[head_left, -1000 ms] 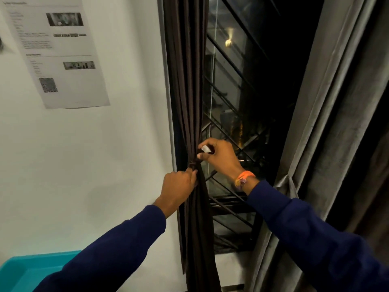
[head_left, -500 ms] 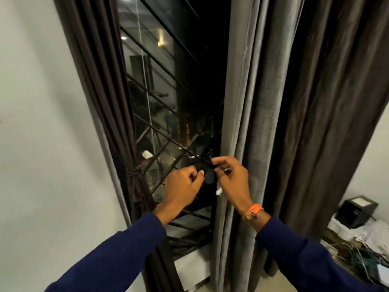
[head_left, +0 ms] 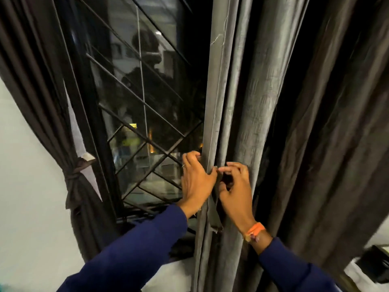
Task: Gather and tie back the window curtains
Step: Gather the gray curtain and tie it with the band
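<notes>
The left curtain [head_left: 69, 180] hangs against the left edge of the window [head_left: 143, 114], already cinched by its tie, while the right curtain [head_left: 237, 102] hangs loose along the right edge. The left hand [head_left: 195, 184] wraps around that curtain's leading hem, fingers curled behind it, and the right hand [head_left: 235, 186] pinches a fold just beside it with thumb and forefinger. The fabric looks soft, limp and fairly heavy, likely to slide from a light pinch, so it is best gathered whole at this mid-height.

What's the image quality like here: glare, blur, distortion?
Head view: room reflections on the window glass, including a person's silhouette; dim, night outside; wide-angle bowing along the left curtain; slight motion blur at bottom right; both hands fairly sharp.
</notes>
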